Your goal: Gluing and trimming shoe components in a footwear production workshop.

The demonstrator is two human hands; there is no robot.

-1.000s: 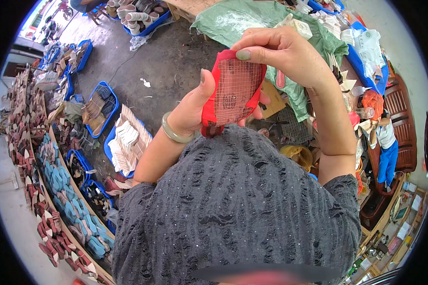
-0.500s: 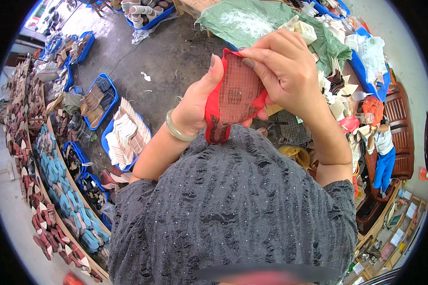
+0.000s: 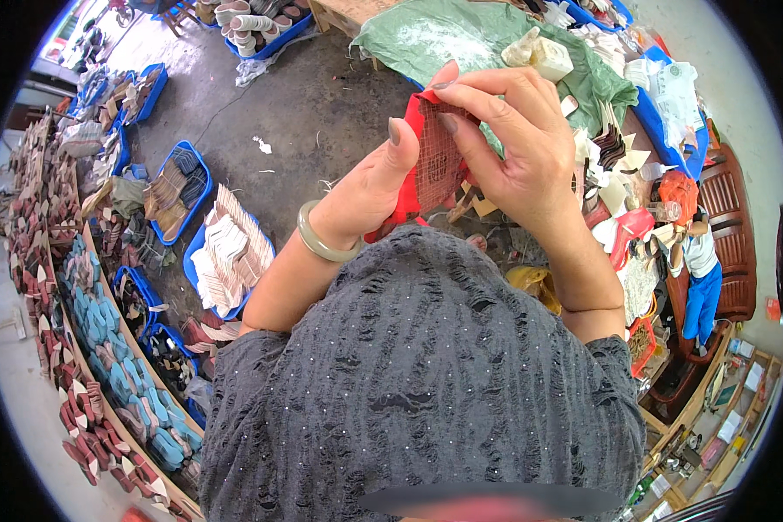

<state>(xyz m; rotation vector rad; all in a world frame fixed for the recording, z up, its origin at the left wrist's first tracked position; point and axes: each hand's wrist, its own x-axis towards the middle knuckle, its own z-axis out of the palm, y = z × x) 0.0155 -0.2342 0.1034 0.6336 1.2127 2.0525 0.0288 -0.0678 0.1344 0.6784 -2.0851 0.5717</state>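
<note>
Red-edged piece (image 3: 437, 167) in 2 hands (image 3: 524, 150)

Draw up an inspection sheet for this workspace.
Surface: green sheet on a wooden table; dark floor with a white scrap.
Job's things: red-edged mesh piece, held up.
Clutter: blue baskets with mixed contents; blue shoe-shaped pieces and dark red ones at left.
Hands: left hand holds the mesh piece; right hand has fingertips at its upper part.
Cables: thin dark line on the floor, cord or crack unclear.
Surroundings: another person beside a brown bench.
</note>
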